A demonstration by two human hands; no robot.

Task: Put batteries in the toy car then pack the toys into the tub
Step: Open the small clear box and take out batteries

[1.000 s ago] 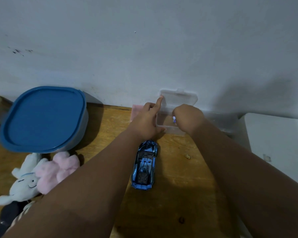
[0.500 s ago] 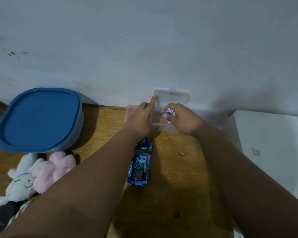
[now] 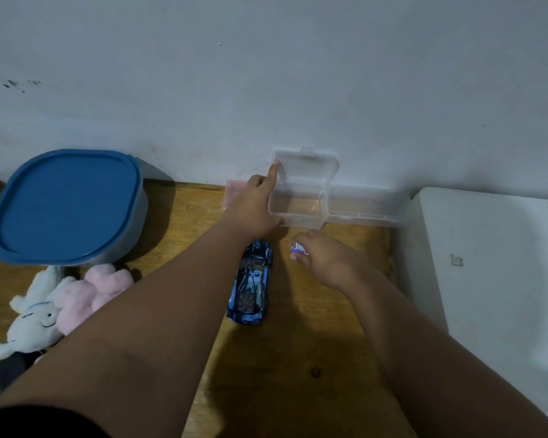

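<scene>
A blue toy car (image 3: pixel 250 284) lies on the wooden table (image 3: pixel 298 358), nose toward the wall. Behind it stands a small clear plastic box (image 3: pixel 301 200) with its lid up against the wall. My left hand (image 3: pixel 255 205) holds the box's left side, forefinger up along the lid and thumb at the front corner. My right hand (image 3: pixel 325 259) hovers just right of the car's nose and pinches small batteries (image 3: pixel 298 248) with a blue-and-white wrap. A grey tub with a blue lid (image 3: pixel 64 205) sits at the back left. A white plush (image 3: pixel 34 317) and a pink plush (image 3: pixel 91 290) lie before it.
A second clear box (image 3: pixel 361 207) lies against the wall right of the open one. A pink item (image 3: pixel 233 191) shows behind my left hand. A white surface (image 3: pixel 494 279) borders the table's right side. A dark object (image 3: pixel 0 374) lies at the lower left.
My right hand has drawn back out of the clear box toward me with the batteries, and is now beside the car's nose. My left hand stays on the box.
</scene>
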